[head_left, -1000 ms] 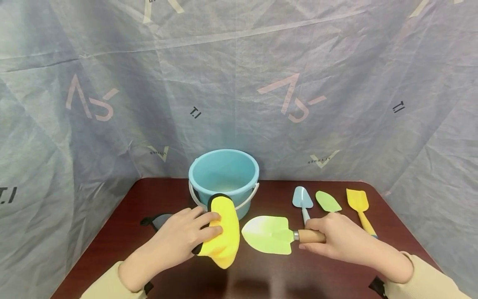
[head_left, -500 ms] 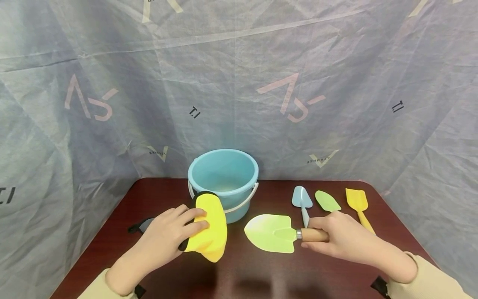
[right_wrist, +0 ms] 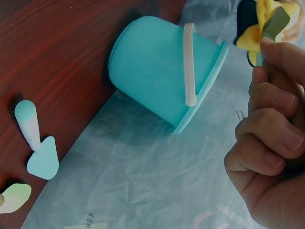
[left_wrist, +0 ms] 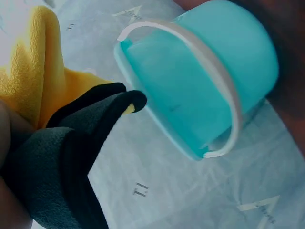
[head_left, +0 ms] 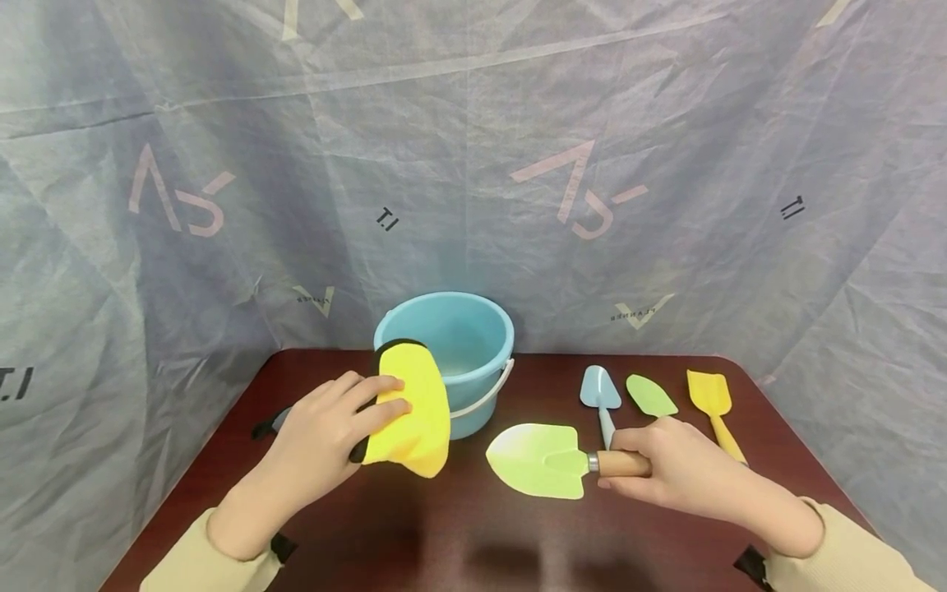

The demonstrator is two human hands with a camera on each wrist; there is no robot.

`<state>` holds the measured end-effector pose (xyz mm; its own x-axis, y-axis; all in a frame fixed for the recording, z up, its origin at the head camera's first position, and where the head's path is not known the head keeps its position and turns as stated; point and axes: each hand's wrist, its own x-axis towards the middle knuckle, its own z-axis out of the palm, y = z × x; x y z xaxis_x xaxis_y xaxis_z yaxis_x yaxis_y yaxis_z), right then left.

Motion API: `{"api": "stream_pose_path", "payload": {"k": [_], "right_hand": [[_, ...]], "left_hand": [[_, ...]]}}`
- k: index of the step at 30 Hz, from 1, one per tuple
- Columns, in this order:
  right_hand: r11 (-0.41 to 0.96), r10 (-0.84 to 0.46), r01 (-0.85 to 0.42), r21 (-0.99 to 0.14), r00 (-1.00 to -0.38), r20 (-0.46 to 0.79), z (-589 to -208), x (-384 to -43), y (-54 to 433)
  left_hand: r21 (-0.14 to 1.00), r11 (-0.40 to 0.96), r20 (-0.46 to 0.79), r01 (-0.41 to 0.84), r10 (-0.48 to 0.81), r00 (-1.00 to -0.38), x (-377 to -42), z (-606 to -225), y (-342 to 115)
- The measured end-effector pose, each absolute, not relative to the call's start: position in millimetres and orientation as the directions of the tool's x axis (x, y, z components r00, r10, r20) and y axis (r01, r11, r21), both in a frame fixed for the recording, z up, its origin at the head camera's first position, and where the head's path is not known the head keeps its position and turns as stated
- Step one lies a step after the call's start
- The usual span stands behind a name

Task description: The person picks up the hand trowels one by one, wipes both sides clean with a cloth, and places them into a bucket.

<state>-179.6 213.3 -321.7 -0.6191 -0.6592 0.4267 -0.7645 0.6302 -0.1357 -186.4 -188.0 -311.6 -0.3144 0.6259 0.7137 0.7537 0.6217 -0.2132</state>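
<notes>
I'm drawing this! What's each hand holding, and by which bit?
Left hand holds a yellow-and-grey fleecy cloth by one side; right hand holds a pale-green pointed trowel by its wooden handle.

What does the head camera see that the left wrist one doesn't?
Only the head view: the right hand holding a light green trowel with a wooden handle, a pale blue trowel, a smaller light green blade and a yellow scoop.
Only the left wrist view: the curved white handle of the round blue bucket, seen end to end.
Both: that bucket, the fuzzy yellow cloth, the left hand and the dark red table.
</notes>
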Motion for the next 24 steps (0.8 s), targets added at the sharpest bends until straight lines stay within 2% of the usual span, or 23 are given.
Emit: {"api": "stream_pose_path", "payload": {"k": [8, 12, 19, 24], "right_hand": [[0.648, -0.645, -0.749, -0.137, -0.636, 0.424, -322, -182, 212], [0.649, -0.645, -0.748, -0.139, -0.637, 0.422, -322, -184, 211], [0.645, -0.654, -0.749, -0.151, -0.644, 0.397, -322, -187, 210], [0.638, -0.659, -0.754, -0.155, -0.639, 0.397, -323, -188, 208]], "left_hand": [[-0.226, 0.62, 0.734, 0.751, 0.615, -0.287, -191, -291, -165], [-0.245, 0.611, 0.748, 0.753, 0.613, -0.254, -193, -285, -153], [-0.262, 0.581, 0.774, 0.77, 0.604, -0.192, -200, -283, -134], [-0.261, 0.568, 0.772, 0.781, 0.609, -0.185, -204, -286, -120]]}}
